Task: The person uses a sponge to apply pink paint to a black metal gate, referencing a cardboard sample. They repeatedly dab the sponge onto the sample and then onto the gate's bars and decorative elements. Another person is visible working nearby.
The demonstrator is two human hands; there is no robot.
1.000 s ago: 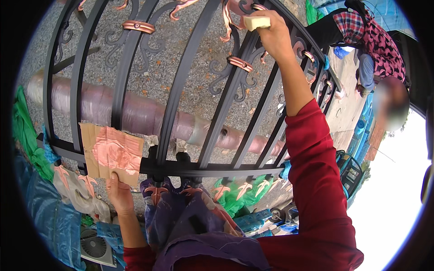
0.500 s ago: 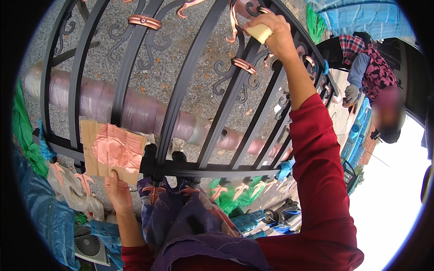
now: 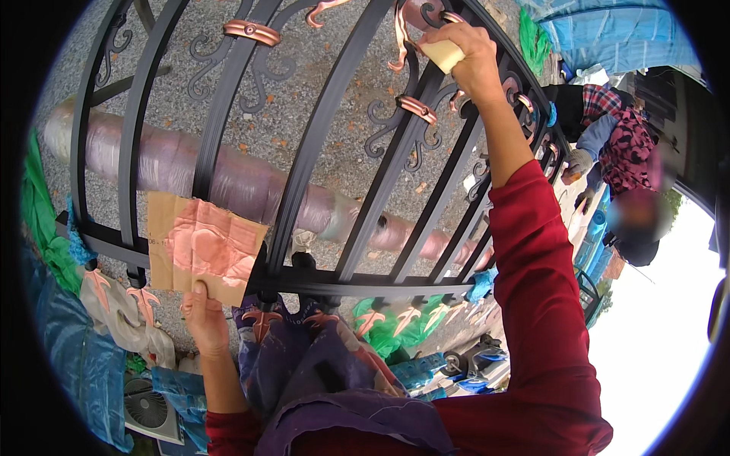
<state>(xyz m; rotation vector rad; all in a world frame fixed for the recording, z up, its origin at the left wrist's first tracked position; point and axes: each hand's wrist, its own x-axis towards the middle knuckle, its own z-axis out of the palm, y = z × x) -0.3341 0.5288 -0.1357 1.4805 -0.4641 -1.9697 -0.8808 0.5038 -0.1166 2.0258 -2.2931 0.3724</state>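
My left hand [image 3: 205, 323] pinches the lower edge of a flat piece of cardboard [image 3: 161, 228], thumb on its face. Copper-pink paint [image 3: 213, 247] covers most of that face. The cardboard overlaps the lower rail of a dark metal fence panel [image 3: 365, 288]. Up at the far side, my right hand [image 3: 475, 61] is closed round a pale yellow sponge [image 3: 443, 55]. It holds the sponge against the ironwork near a copper-coloured collar [image 3: 417, 110]. Scrolls and leaf-shaped ornaments, some copper, decorate the bars. The sponge's contact face is hidden.
A plastic-wrapped roll [image 3: 251, 182] lies under the panel on gravel. Copper spear tips [image 3: 262, 323] stick out toward me along the near rail. Another person [image 3: 631, 152] works at the right. Blue sheeting [image 3: 76, 357] and a fan unit [image 3: 148, 406] are at lower left.
The cardboard and my left hand have shifted slightly right and tilted a little. My right hand stays at nearly the same ironwork with the sponge. The other person has leaned lower.
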